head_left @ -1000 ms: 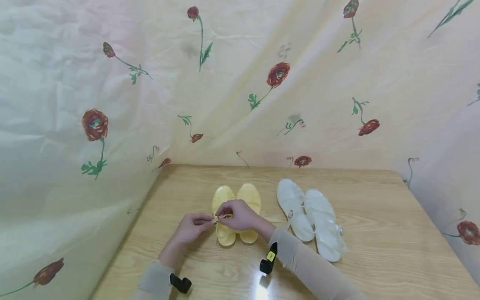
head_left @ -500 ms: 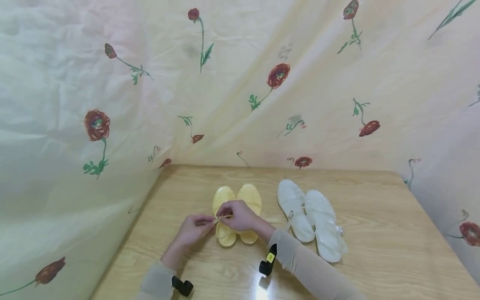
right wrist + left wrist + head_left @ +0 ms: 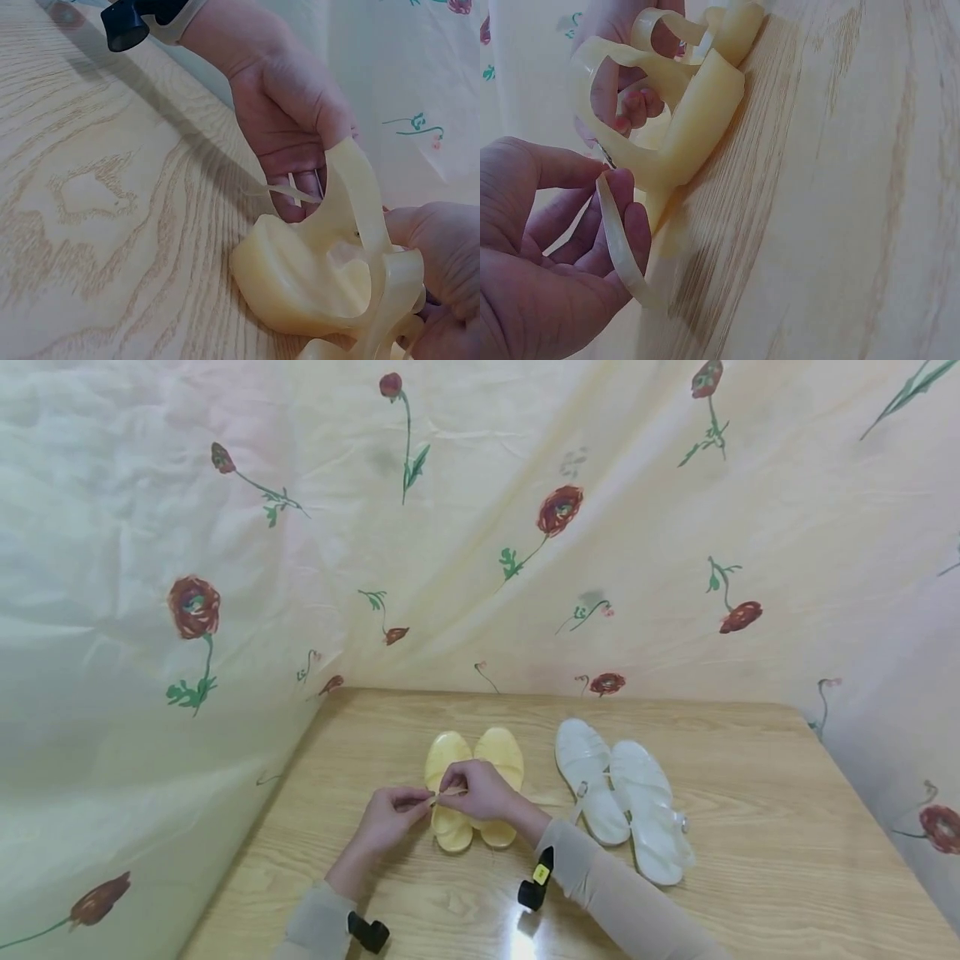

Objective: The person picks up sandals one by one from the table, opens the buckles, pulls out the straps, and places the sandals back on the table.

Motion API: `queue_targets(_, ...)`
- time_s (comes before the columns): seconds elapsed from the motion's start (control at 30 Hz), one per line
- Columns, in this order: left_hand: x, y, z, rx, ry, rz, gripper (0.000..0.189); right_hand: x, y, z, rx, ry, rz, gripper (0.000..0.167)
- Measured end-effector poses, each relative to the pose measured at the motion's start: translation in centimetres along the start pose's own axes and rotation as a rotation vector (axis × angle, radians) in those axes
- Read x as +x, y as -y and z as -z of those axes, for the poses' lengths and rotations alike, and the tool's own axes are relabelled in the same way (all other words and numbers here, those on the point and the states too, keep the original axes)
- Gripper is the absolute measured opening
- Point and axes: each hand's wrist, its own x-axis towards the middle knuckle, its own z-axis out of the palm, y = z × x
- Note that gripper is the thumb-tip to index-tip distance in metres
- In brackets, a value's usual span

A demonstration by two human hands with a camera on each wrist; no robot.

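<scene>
A pair of yellow jelly sandals stands side by side on the wooden table, the left sandal partly under my fingers and the right sandal just beside it. At the left sandal's outer side, my left hand pinches the ankle strap near its small metal buckle. The strap's loose end hangs across those fingers. My right hand reaches over the sandals and pinches the same strap from the other side, its fingertips close to the left ones. Fingers hide much of the buckle.
Two whitish clear sandals, one angled beside the other, lie to the right near my right forearm. Flower-printed cloth surrounds the back and sides of the wooden table. Black cameras sit on both wrists.
Both hands stay at the left yellow sandal's strap, with only slight shifts of the fingers and left wrist to the right. The sandals have not moved visibly.
</scene>
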Motion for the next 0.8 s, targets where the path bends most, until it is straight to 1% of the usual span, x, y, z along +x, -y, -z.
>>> queue_targets(0.13, 0.25, 0.17, -0.21, 0.019, -0.036, -0.003, 0.017, 0.01, 0.2, 0.03, -0.014, -0.009, -0.034, 0.019)
queue_targets(0.23, 0.36, 0.34, -0.26, 0.034, -0.041, -0.014, 0.015, 0.0, 0.3, -0.03, -0.006, -0.011, -0.041, 0.02)
queue_targets(0.3, 0.41, 0.46, -0.21, 0.039, -0.027, -0.016, 0.016, 0.0, 0.32, -0.15, 0.002, -0.002, -0.04, 0.018)
queue_targets(0.43, 0.5, 0.38, -0.02, 0.019, 0.012, -0.027, 0.021, -0.02, 0.25, -0.33, 0.015, 0.017, -0.045, 0.017)
queue_targets(0.53, 0.58, 0.32, 0.15, 0.007, 0.038, -0.04, 0.026, -0.06, 0.19, -0.44, 0.019, 0.015, -0.056, 0.016)
queue_targets(0.63, 0.66, 0.35, 0.29, 0.008, 0.06, -0.058, 0.028, -0.1, 0.16, -0.44, 0.012, 0.004, -0.046, 0.014)
queue_targets(0.7, 0.7, 0.32, 0.34, 0.005, 0.066, -0.065, 0.028, -0.08, 0.13, -0.35, 0.007, 0.004, -0.034, 0.013)
queue_targets(0.8, 0.78, 0.19, 0.33, 0.008, 0.057, -0.074, 0.028, -0.04, 0.12, -0.08, 0.007, 0.013, -0.017, 0.012)
